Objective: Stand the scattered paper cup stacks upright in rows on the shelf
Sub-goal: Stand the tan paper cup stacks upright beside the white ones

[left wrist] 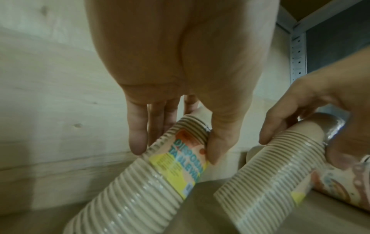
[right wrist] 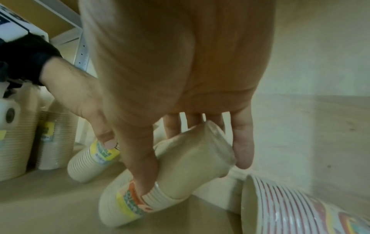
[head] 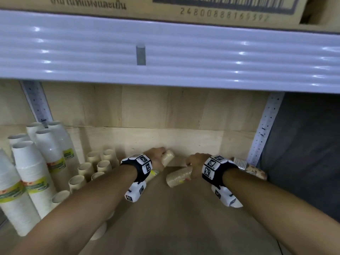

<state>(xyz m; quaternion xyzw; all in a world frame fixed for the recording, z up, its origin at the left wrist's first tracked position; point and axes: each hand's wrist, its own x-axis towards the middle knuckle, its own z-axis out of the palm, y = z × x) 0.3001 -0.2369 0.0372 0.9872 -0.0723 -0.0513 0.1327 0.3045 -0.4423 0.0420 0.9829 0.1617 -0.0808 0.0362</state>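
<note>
wooden shelf (head: 184, 208) carries upright white cup stacks (head: 31, 173) at far left. left hand (head: 157, 158) and right hand (head: 196, 162) each grip a lying beige stack near the back panel.
left wrist view: fingers (left wrist: 138, 136) and thumb pinch the left beige stack (left wrist: 140, 182).
right wrist view: right hand's fingers wrap the right beige stack (right wrist: 180, 174); a patterned stack (right wrist: 290, 210) lies just beside it.
</note>
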